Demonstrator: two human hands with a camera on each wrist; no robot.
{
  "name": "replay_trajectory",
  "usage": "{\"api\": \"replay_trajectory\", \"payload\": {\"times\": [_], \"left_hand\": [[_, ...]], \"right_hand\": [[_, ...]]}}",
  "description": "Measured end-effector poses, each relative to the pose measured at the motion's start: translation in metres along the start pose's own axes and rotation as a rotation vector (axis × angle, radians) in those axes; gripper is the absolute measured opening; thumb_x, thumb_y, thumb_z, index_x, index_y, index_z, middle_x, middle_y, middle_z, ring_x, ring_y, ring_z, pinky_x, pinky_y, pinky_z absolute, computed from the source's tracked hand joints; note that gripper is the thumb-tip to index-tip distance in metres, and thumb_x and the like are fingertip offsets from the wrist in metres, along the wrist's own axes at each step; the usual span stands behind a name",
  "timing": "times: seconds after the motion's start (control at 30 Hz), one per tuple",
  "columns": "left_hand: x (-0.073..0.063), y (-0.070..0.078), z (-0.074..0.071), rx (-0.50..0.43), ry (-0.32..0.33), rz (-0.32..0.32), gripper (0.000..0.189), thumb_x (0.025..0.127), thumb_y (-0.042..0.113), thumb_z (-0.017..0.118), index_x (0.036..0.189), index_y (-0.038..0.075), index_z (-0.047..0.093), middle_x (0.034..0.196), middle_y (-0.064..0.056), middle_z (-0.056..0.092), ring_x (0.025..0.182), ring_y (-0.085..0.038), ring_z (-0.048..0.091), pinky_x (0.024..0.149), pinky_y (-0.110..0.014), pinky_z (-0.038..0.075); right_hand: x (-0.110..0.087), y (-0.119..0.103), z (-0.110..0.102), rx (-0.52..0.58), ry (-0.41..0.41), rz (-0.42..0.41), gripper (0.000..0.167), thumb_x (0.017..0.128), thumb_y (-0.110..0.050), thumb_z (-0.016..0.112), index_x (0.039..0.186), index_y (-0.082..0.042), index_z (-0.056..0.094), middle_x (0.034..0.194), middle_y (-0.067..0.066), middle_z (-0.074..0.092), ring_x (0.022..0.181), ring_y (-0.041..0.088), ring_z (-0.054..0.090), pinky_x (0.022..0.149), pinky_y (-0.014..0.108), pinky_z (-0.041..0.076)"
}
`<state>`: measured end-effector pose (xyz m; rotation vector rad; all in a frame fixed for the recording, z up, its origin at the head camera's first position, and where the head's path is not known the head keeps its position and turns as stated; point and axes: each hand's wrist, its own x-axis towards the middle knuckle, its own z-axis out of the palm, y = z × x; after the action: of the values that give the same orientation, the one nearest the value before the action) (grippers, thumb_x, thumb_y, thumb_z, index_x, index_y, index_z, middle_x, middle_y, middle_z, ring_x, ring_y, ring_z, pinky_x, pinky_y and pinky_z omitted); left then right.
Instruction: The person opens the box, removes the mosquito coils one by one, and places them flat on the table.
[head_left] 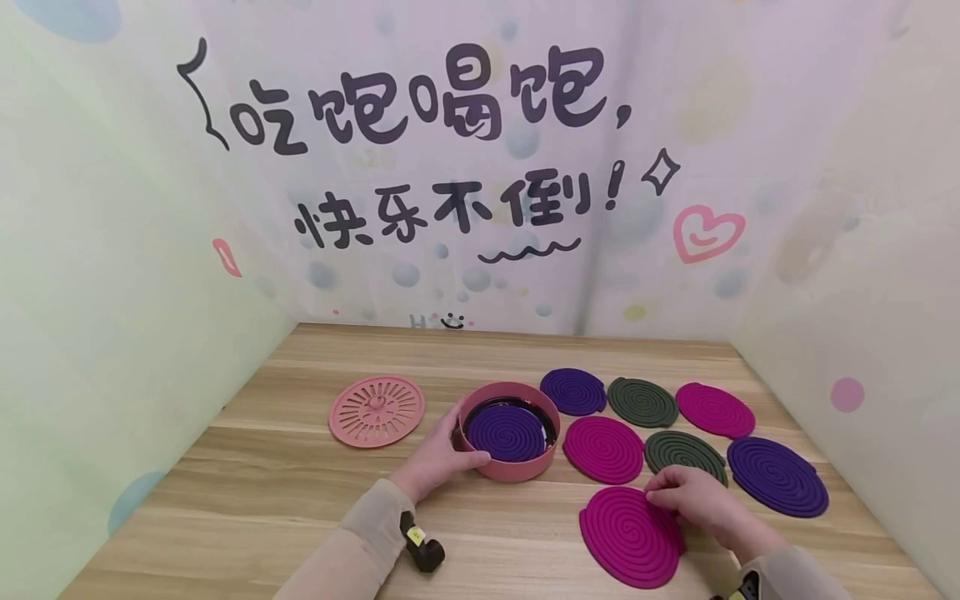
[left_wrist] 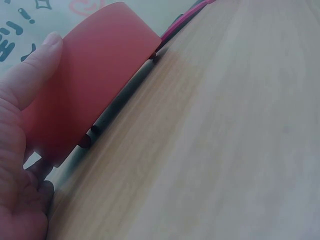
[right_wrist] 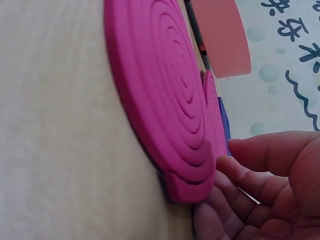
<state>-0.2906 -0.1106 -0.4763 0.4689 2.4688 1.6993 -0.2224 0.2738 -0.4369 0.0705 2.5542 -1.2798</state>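
Observation:
My left hand (head_left: 442, 450) grips the near left side of a round pink mosquito coil holder (head_left: 517, 471), its thumb along the outer wall in the left wrist view. A dark blue mosquito coil (head_left: 504, 432) lies inside the holder on a black liner. At the front right, my right hand (head_left: 693, 500) holds the far right edge of a magenta mosquito coil (head_left: 626, 533) between curled fingers. In the right wrist view that magenta coil (right_wrist: 165, 90) spans the middle, its outer end by the fingertips; the exact contact is partly hidden.
A slotted pink lid (head_left: 377, 411) lies left of the holder. Several more coils spread over the right side: magenta (head_left: 603, 450), dark green (head_left: 642, 402) and dark blue (head_left: 777, 477). Fabric walls with lettering enclose the wooden table (head_left: 247, 492) at the back and sides.

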Motion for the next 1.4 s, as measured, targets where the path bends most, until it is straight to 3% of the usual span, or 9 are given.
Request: {"api": "replay_trajectory", "payload": {"times": [0.23,0.4,0.53,0.73,0.97,1.17,1.4], "left_hand": [[-0.001,0.002,0.0,0.011,0.002,-0.007,0.107,0.074,0.034,0.083,0.155,0.014,0.015,0.154,-0.012,0.029,0.14,-0.029,0.027,0.114,-0.049,0.021],[-0.001,0.0,0.001,0.011,0.006,0.003,0.107,0.074,0.034,0.083,0.155,0.013,0.015,0.154,-0.013,0.03,0.14,-0.029,0.028,0.114,-0.05,0.021],[0.0,-0.001,0.0,0.007,0.008,0.01,0.107,0.075,0.034,0.083,0.155,0.011,0.015,0.153,-0.013,0.03,0.14,-0.03,0.028,0.114,-0.05,0.021],[0.0,-0.001,0.0,0.012,0.013,0.025,0.107,0.075,0.033,0.083,0.155,0.011,0.016,0.152,-0.013,0.032,0.139,-0.029,0.029,0.114,-0.05,0.022],[0.001,-0.003,0.0,0.003,0.008,0.03,0.107,0.075,0.032,0.083,0.155,0.012,0.016,0.152,-0.013,0.032,0.139,-0.028,0.03,0.114,-0.049,0.021],[0.001,-0.004,0.001,0.002,0.009,0.027,0.107,0.074,0.034,0.083,0.155,0.013,0.016,0.153,-0.013,0.032,0.139,-0.028,0.029,0.114,-0.049,0.021],[0.003,-0.007,0.001,-0.02,0.003,0.034,0.107,0.075,0.034,0.083,0.155,0.012,0.016,0.153,-0.013,0.031,0.139,-0.029,0.029,0.114,-0.051,0.021]], "right_hand": [[0.003,-0.013,-0.009,-0.028,-0.018,-0.037,0.017,0.09,-0.009,0.062,0.102,0.002,0.063,0.088,0.005,0.06,0.079,0.02,0.056,0.066,0.034,0.05],[0.007,-0.033,-0.01,0.024,-0.004,-0.093,0.021,0.092,-0.01,0.061,0.106,0.006,0.06,0.08,0.007,0.057,0.073,0.019,0.053,0.061,0.031,0.048],[0.014,-0.049,-0.006,0.058,0.007,-0.131,0.025,0.093,-0.012,0.06,0.11,0.007,0.058,0.082,0.009,0.058,0.075,0.021,0.054,0.064,0.032,0.049],[0.031,-0.075,0.006,0.09,0.022,-0.192,0.032,0.092,-0.014,0.062,0.115,0.008,0.058,0.092,0.013,0.062,0.08,0.021,0.058,0.07,0.036,0.051],[0.051,-0.104,0.024,0.147,0.053,-0.219,0.029,0.093,-0.014,0.061,0.115,0.005,0.06,0.101,0.016,0.064,0.086,0.026,0.061,0.078,0.04,0.053],[0.069,-0.116,0.042,0.207,0.07,-0.241,0.029,0.092,-0.011,0.061,0.116,0.007,0.059,0.105,0.019,0.065,0.091,0.026,0.063,0.083,0.04,0.053],[0.081,-0.125,0.061,0.273,0.059,-0.225,0.031,0.093,-0.01,0.061,0.118,0.008,0.058,0.113,0.024,0.063,0.105,0.035,0.061,0.09,0.041,0.051]]}}
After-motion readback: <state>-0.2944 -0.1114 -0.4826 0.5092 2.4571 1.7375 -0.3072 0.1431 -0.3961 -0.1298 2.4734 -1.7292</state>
